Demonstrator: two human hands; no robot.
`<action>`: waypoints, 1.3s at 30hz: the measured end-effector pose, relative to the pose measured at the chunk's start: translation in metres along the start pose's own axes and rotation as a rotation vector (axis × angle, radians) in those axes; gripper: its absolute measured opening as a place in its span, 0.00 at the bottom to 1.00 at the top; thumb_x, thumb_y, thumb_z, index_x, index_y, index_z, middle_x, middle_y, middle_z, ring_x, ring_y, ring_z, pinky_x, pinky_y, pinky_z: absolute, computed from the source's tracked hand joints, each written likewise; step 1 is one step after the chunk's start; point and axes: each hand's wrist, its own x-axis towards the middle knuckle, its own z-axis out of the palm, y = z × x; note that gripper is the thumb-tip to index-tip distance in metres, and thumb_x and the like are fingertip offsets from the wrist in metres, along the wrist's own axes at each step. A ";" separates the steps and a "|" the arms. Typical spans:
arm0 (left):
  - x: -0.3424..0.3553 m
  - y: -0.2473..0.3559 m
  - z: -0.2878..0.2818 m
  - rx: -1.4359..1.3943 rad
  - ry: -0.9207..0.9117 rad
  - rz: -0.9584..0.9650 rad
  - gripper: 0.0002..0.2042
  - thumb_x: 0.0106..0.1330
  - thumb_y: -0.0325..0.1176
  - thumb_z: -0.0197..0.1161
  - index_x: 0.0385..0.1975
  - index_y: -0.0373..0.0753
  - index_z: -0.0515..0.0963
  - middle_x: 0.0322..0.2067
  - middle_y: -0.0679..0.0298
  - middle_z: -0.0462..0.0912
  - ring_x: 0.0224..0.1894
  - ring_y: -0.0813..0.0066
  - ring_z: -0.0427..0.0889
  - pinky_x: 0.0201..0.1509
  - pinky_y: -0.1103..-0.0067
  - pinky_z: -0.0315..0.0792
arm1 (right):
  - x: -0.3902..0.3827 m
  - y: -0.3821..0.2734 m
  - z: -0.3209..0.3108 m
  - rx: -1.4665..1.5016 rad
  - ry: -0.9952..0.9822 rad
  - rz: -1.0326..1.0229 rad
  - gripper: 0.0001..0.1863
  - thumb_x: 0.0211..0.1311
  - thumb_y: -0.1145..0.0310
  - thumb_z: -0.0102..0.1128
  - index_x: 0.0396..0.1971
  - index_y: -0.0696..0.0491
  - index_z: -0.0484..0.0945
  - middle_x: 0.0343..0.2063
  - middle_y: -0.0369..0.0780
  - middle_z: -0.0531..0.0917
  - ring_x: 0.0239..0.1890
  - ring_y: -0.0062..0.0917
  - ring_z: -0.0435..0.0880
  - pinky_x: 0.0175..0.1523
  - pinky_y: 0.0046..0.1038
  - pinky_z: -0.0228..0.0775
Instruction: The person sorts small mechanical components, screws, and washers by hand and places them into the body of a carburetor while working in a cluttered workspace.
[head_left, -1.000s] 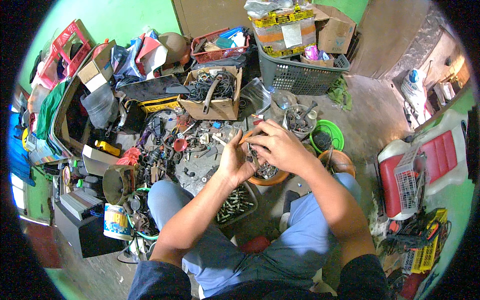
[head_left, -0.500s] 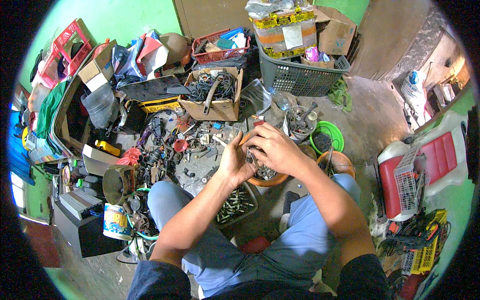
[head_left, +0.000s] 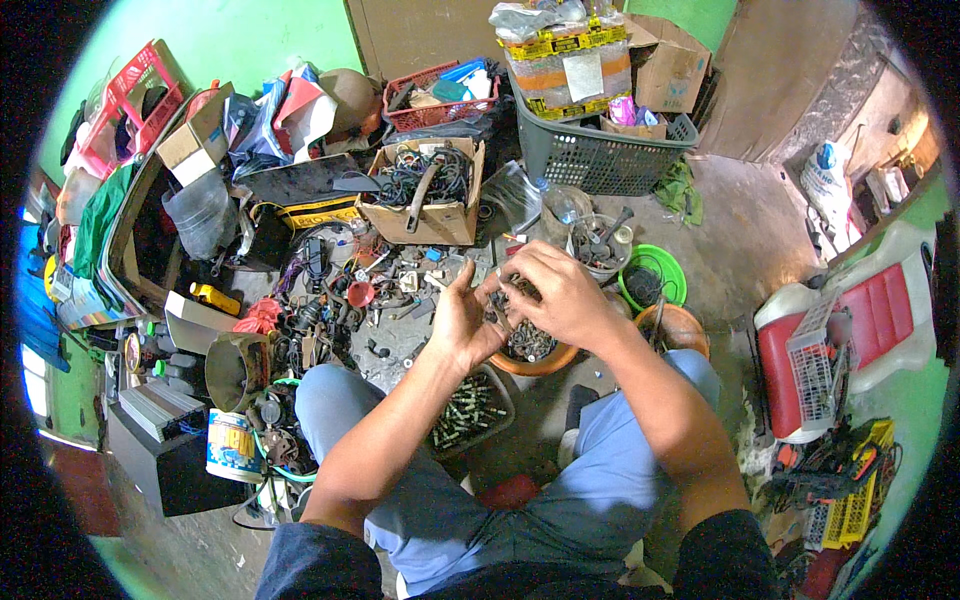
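My left hand [head_left: 466, 328] is raised with its palm turned up and its thumb stretched apart from the fingers. Over its fingers bends my right hand [head_left: 560, 298], its fingertips curled together in a pinch. Whatever small thing lies between the two hands is too small and too hidden to name. Just beneath them stands an orange bowl [head_left: 540, 366] of small metal parts [head_left: 530, 343], partly covered by the hands. Nearer to me, between my knees, a tray [head_left: 508, 412] holds many small cylindrical pieces [head_left: 466, 408], partly hidden behind my left forearm.
A green basin [head_left: 676, 272] and an orange-brown pot [head_left: 686, 325] stand right of the bowl. Behind are a tub of metal parts [head_left: 600, 250], a cardboard box of cables [head_left: 425, 222] and a dark crate [head_left: 600, 160]. Loose parts and a red funnel [head_left: 360, 293] litter the floor at left.
My hands have shifted slightly and my right fingers have curled further over the left hand. An orange strip seen between the hands no longer shows.
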 end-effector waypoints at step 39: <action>-0.004 0.003 0.009 -0.028 -0.119 0.077 0.17 0.75 0.37 0.46 0.55 0.34 0.73 0.51 0.54 0.80 0.52 0.62 0.80 0.57 0.63 0.78 | -0.004 0.004 -0.021 -0.031 -0.182 0.032 0.14 0.57 0.75 0.65 0.44 0.55 0.82 0.43 0.44 0.82 0.49 0.41 0.81 0.57 0.38 0.74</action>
